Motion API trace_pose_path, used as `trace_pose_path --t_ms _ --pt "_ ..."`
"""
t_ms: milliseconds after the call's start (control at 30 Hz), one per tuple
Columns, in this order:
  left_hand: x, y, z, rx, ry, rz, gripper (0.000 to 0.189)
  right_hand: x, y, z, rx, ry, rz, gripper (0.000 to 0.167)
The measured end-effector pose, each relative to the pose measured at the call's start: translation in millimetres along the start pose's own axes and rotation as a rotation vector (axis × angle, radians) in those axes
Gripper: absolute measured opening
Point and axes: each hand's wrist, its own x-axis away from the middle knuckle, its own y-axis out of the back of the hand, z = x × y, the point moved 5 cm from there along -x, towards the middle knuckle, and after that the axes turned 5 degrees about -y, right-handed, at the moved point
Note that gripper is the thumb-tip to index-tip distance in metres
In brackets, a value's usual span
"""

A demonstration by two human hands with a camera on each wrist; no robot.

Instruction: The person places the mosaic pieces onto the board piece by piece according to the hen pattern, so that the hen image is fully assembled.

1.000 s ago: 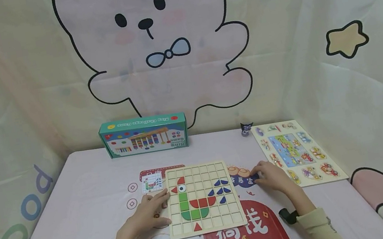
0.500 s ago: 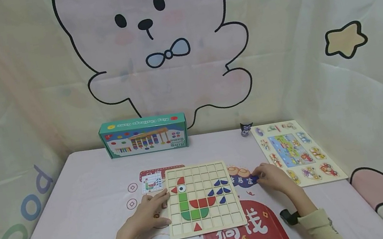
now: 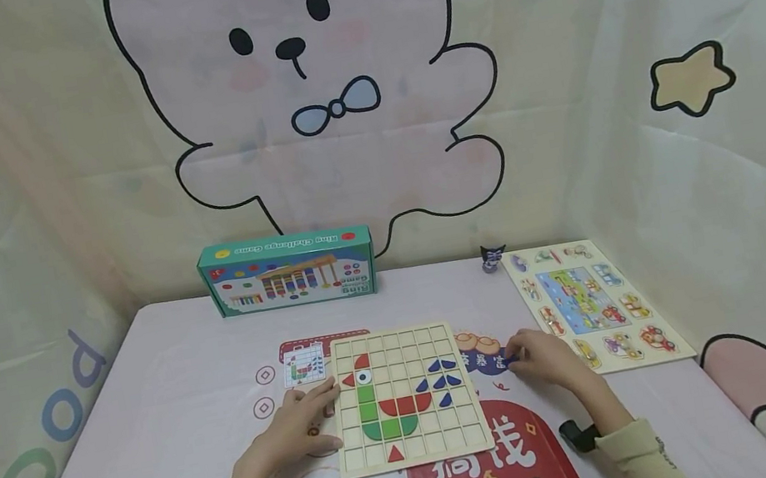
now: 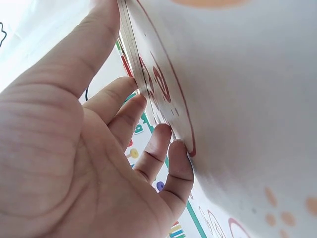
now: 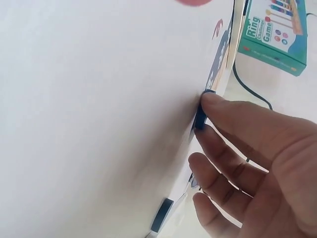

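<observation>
A square wooden grid board (image 3: 429, 449) lies on the table, bearing a bird shape of red, green and blue pieces with a round eye tile (image 3: 364, 377). Along the board's left edge rests my left hand (image 3: 296, 427), thumb near the front and fingertips farther back, loosely bent. To the right of the board my right hand (image 3: 547, 357) pinches a small blue puzzle piece (image 5: 200, 118) between thumb and index finger, close over the tablecloth. The other fingers are slightly bent. A second dark blue piece (image 5: 162, 215) shows lower in the right wrist view.
A small pattern card (image 3: 304, 365) lies at the board's upper left. Behind stands a green Ring Challenge Game box (image 3: 291, 280). At the back right are a dark figurine (image 3: 493, 258) and a picture puzzle board (image 3: 601, 359). Printed fabric walls surround the table.
The right hand shifts slightly beside the board, its fingertips turning a little with the blue piece. Left hand and board stay as they were.
</observation>
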Motion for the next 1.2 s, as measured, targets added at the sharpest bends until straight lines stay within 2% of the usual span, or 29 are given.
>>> trace_pose_path --t_ms 433,800,1000,1200 --pt "-0.4 -1.6 3.0 -0.011 -0.005 0.001 0.077 7.8 -4.5 23.1 -0.025 0.006 0.006 0.013" --pt "-0.1 -1.3 2.1 -0.013 0.004 -0.002 0.077 12.8 -14.6 45.3 -0.079 0.048 0.011 0.012" --pt "0.1 -1.5 2.6 -0.003 0.017 -0.002 0.078 17.2 -17.4 57.0 -0.061 0.112 -0.031 0.011" --pt "0.3 -0.9 2.2 0.003 0.016 -0.002 0.078 19.7 -20.0 65.6 -0.048 0.145 -0.018 0.013"
